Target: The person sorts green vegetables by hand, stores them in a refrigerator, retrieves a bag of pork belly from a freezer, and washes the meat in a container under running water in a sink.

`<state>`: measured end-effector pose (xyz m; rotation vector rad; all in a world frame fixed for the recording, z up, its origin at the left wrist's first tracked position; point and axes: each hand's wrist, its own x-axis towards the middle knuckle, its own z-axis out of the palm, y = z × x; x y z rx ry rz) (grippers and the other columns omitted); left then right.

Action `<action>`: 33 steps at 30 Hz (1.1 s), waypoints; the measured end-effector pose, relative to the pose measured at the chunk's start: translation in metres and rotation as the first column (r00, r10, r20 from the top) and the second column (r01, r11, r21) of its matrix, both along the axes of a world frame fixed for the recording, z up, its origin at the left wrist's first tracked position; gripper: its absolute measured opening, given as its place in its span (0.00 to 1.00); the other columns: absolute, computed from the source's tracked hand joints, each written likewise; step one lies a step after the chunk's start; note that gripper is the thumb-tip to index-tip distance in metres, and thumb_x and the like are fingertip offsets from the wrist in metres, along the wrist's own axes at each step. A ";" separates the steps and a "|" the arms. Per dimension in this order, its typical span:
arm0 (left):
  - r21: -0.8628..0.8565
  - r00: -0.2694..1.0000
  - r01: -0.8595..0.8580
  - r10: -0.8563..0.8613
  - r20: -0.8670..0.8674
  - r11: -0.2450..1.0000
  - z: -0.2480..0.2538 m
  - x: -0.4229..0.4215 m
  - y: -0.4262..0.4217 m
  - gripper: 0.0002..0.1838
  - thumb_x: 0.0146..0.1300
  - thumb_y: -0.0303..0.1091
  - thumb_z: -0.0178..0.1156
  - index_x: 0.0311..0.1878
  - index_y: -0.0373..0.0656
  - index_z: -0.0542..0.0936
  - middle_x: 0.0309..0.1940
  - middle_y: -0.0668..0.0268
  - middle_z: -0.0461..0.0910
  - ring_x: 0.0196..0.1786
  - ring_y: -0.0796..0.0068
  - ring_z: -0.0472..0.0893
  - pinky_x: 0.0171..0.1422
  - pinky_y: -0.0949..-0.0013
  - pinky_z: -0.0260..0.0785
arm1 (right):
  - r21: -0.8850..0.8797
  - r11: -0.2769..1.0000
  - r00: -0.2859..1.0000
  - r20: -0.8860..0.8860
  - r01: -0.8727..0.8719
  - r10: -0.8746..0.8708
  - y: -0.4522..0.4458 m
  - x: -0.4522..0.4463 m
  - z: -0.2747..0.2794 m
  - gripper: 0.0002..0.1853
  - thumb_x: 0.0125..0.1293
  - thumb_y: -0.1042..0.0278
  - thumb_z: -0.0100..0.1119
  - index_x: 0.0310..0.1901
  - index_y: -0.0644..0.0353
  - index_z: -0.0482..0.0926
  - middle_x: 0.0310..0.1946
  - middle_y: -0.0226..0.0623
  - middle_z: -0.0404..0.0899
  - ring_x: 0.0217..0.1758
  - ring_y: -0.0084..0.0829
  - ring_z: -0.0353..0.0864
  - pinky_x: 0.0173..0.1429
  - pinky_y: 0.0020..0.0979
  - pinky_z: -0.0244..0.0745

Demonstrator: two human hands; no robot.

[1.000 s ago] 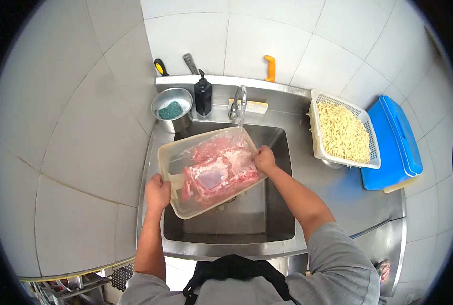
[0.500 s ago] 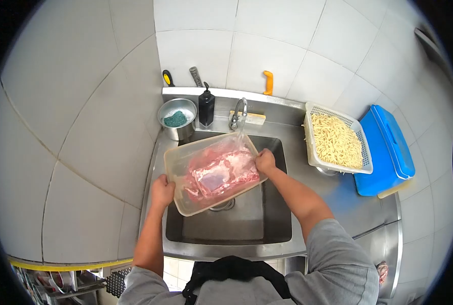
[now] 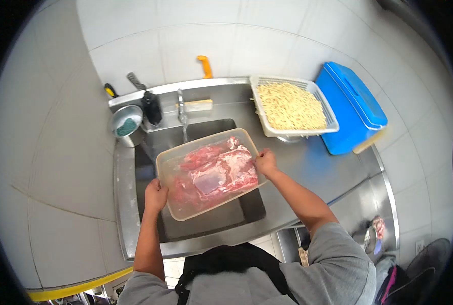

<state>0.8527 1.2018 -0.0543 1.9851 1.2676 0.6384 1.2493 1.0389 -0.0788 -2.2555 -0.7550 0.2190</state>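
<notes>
A translucent plastic tub [image 3: 178, 211] with large pieces of raw pink meat [image 3: 221, 173] and some water is held over the steel sink [image 3: 226, 219]. My left hand [image 3: 156, 195] is closed on the tub's left edge. On the right edge, my right hand [image 3: 266, 162] grips the rim with its fingers wrapped round it. Water runs from the faucet [image 3: 181, 104] behind the tub and falls into the sink, clear of the tub's far edge.
At the back left stand a metal pot [image 3: 128, 127] with a green scourer and a black pump bottle [image 3: 151, 108]. A white basket [image 3: 329, 114] of pale yellow strips sits back right, beside a blue cooler [image 3: 351, 109]. An orange handle [image 3: 204, 66] shows by the wall.
The view has turned rightward. The tub, still in both hands, has moved right and away from the faucet; the water stream no longer falls into it.
</notes>
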 end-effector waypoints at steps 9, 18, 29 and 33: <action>-0.201 0.953 0.257 -0.214 0.213 0.945 -0.044 0.105 -0.070 0.11 0.52 0.31 0.59 0.30 0.31 0.74 0.25 0.49 0.75 0.30 0.58 0.78 0.37 0.57 0.69 | 0.000 0.980 0.977 0.082 0.199 -0.198 -0.150 0.061 0.004 0.10 0.51 0.71 0.69 0.32 0.63 0.78 0.24 0.48 0.80 0.29 0.45 0.80 0.38 0.41 0.76; -0.054 0.972 0.212 -0.204 0.118 0.976 -0.024 0.182 -0.110 0.12 0.54 0.33 0.57 0.28 0.31 0.71 0.25 0.44 0.74 0.30 0.46 0.76 0.37 0.53 0.67 | -0.266 0.852 0.780 0.346 -0.451 0.521 -0.201 0.085 0.050 0.34 0.46 0.67 0.73 0.57 0.63 0.73 0.61 0.54 0.69 0.63 0.49 0.71 0.61 0.43 0.73; -0.146 0.933 -0.038 0.087 0.350 0.989 -0.045 0.209 -0.125 0.11 0.57 0.33 0.60 0.31 0.36 0.70 0.24 0.57 0.73 0.29 0.61 0.72 0.37 0.59 0.67 | -0.839 0.405 0.503 0.190 -0.362 0.843 -0.111 0.020 0.048 0.56 0.39 0.40 0.71 0.70 0.59 0.63 0.62 0.57 0.66 0.70 0.54 0.61 0.75 0.53 0.52; -0.056 0.921 -0.077 0.093 0.377 0.995 -0.063 0.214 -0.121 0.11 0.56 0.31 0.61 0.30 0.36 0.70 0.24 0.61 0.71 0.30 0.70 0.70 0.38 0.65 0.66 | -0.757 0.561 0.759 0.135 -0.335 0.637 -0.093 0.003 0.051 0.55 0.45 0.38 0.70 0.71 0.62 0.59 0.66 0.60 0.63 0.73 0.55 0.58 0.75 0.57 0.49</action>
